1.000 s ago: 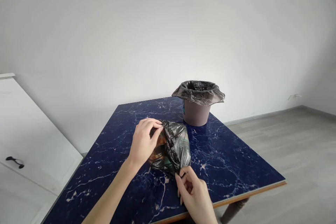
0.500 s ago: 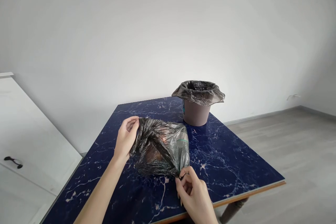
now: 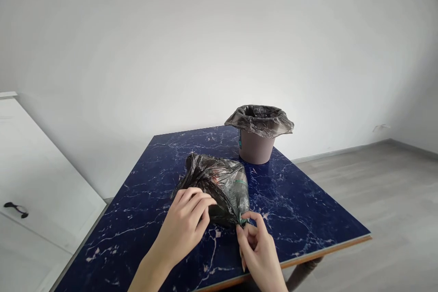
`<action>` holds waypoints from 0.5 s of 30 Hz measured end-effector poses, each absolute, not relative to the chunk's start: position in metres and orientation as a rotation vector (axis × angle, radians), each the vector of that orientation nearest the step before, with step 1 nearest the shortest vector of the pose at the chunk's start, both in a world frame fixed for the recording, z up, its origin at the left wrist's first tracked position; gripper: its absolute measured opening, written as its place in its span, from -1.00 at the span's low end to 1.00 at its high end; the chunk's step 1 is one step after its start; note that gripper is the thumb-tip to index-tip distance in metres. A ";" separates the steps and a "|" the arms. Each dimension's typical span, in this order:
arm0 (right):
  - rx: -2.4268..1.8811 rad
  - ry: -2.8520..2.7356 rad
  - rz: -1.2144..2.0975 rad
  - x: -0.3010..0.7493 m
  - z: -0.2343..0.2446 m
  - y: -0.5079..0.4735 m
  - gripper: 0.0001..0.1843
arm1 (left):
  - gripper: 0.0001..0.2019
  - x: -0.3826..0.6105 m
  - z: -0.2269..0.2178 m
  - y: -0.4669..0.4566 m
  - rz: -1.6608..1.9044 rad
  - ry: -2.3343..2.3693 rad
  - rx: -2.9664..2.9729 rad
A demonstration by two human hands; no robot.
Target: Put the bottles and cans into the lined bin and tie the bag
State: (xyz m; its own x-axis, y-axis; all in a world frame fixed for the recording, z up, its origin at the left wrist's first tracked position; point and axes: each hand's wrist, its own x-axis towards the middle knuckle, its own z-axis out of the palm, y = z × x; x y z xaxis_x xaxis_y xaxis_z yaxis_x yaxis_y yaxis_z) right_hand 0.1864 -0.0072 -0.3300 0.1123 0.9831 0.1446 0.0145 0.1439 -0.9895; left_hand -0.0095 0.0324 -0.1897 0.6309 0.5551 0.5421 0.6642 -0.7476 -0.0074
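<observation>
A crumpled black plastic bag (image 3: 219,182) with something coloured inside lies in the middle of the dark blue marble table (image 3: 301,219). My left hand (image 3: 188,226) rests on the bag's near left side, fingers curled and pressing into the plastic. My right hand (image 3: 258,248) pinches the bag's near right corner between thumb and fingers. Behind the bag stands a small brown bin (image 3: 257,145) lined with a black bag (image 3: 259,119).
The table's near right edge (image 3: 325,252) runs close to my right hand. A white cabinet (image 3: 37,182) with a dark handle stands at the left. A white wall is behind, and grey floor (image 3: 383,200) lies to the right.
My left hand let go of the bag's far left edge and came down onto the bag's near side. The bag now lies flatter. My right hand kept its pinch on the corner.
</observation>
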 end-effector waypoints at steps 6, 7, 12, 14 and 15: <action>-1.160 -1.168 1.068 0.189 -0.329 -0.007 -0.49 | -0.66 -0.014 -0.213 0.036 -0.671 -1.062 -2.623; -1.154 -1.164 1.074 0.189 -0.328 -0.007 -0.49 | -0.65 -0.014 -0.216 0.035 -0.655 -1.069 -2.621; -1.132 -1.154 1.068 0.189 -0.327 -0.007 -0.52 | -0.63 -0.012 -0.223 0.033 -0.667 -1.086 -2.558; -1.132 -1.160 1.065 0.188 -0.327 -0.007 -0.53 | -0.68 -0.012 -0.224 0.032 -0.681 -1.086 -2.531; -1.136 -1.164 1.061 0.188 -0.327 -0.007 -0.53 | -0.71 -0.011 -0.225 0.032 -0.686 -1.080 -2.522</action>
State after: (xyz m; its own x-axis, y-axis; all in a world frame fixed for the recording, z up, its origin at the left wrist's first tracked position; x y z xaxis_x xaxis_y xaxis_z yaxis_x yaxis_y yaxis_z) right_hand 0.1883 -0.0072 -0.3265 0.1037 0.9869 0.1232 -0.0309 0.1270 -0.9914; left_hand -0.0114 0.0319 -0.2250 0.6006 0.5898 0.5398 0.7395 -0.6665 -0.0946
